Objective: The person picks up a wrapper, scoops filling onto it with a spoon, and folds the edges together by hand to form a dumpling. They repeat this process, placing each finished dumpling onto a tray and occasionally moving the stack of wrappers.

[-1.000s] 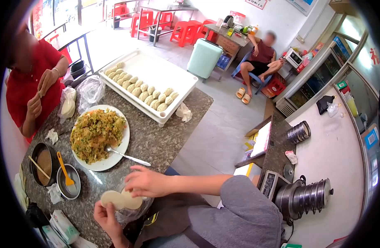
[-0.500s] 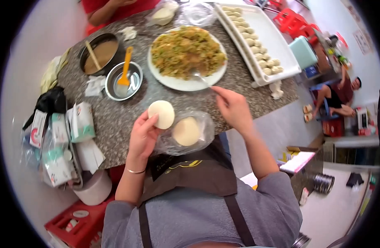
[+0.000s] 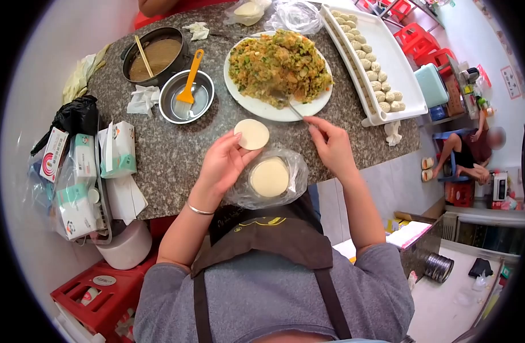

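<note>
A round dumpling wrapper rests on the fingers of my left hand, gripped at its edge by the thumb. Just below it, a stack of wrappers lies on a clear plastic bag at the table's near edge. My right hand is closed on the handle of a metal spoon. The spoon's bowl is sunk in the front of a heap of chopped vegetable filling, which sits on a white oval plate.
A white tray with rows of folded dumplings stands at the right. On the left are a steel bowl with an orange brush, a dark pan with chopsticks, and tissue packs. Another person's arm shows across the table.
My view has shifted, so the table items sit farther right in the picture. The wrapper in my left hand now lies flatter. The spoon remains in the filling.
</note>
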Demonstrator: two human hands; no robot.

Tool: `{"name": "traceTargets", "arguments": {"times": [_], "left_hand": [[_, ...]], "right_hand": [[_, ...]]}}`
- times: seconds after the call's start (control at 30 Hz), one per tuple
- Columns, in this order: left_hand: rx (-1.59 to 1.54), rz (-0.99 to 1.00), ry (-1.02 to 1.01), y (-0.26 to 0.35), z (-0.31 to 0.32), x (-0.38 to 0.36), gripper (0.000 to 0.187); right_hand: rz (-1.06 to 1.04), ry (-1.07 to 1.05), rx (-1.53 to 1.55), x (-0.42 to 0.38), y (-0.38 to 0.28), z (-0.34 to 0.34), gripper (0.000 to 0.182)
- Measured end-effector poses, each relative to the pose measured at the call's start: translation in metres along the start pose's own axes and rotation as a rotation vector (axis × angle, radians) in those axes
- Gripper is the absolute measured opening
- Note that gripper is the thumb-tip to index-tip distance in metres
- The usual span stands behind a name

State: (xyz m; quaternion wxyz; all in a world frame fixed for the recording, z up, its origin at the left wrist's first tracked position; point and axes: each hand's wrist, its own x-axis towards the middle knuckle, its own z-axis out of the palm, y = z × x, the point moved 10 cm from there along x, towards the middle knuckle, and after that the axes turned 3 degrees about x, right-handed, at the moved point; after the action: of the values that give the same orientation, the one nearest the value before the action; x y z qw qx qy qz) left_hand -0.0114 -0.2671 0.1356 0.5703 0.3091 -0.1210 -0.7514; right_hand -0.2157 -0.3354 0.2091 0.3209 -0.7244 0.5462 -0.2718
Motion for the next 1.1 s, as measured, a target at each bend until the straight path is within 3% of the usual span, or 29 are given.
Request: {"name": "traceTargets", "arguments": {"times": [0.17, 0.37, 0.57, 0.67, 0.83, 0.97, 1.03, 1.1], "left_hand": [[-0.076, -0.044, -0.063, -0.010, 0.015, 0.015, 0.040], [-0.178, -0.039, -0.080, -0.009, 0.034, 0.019, 0.043], [-0.134, 0.026, -0.039, 0.007, 0.028, 0.017, 0.043], [-0.124, 0.022, -0.037, 0.005, 0.026, 0.017, 0.043], [-0.161, 0.024, -0.056, 0.007, 0.025, 0.016, 0.041], [-0.114, 0.017, -0.087, 0.004, 0.027, 0.014, 0.040], [-0.084, 0.016, -0.082, 0.001, 0.027, 0.015, 0.040], [-0.091, 0.019, -0.068, -0.003, 0.025, 0.015, 0.040]], "right_hand": [[0.064, 0.048, 0.170, -0.001, 0.016, -0.005, 0.024], [0.087, -0.037, 0.344, -0.025, 0.017, 0.023, 0.024], [0.025, -0.139, 0.300, -0.035, -0.003, 0.020, 0.025], [0.048, -0.055, 0.298, -0.014, -0.001, 0.010, 0.025], [-0.002, -0.088, 0.337, -0.014, 0.004, 0.025, 0.026], [0.084, -0.178, 0.412, -0.030, 0.003, 0.019, 0.026], [0.211, -0.102, 0.450, -0.038, 0.020, 0.014, 0.026], [0.168, -0.052, 0.414, -0.047, 0.021, 0.024, 0.026]]}}
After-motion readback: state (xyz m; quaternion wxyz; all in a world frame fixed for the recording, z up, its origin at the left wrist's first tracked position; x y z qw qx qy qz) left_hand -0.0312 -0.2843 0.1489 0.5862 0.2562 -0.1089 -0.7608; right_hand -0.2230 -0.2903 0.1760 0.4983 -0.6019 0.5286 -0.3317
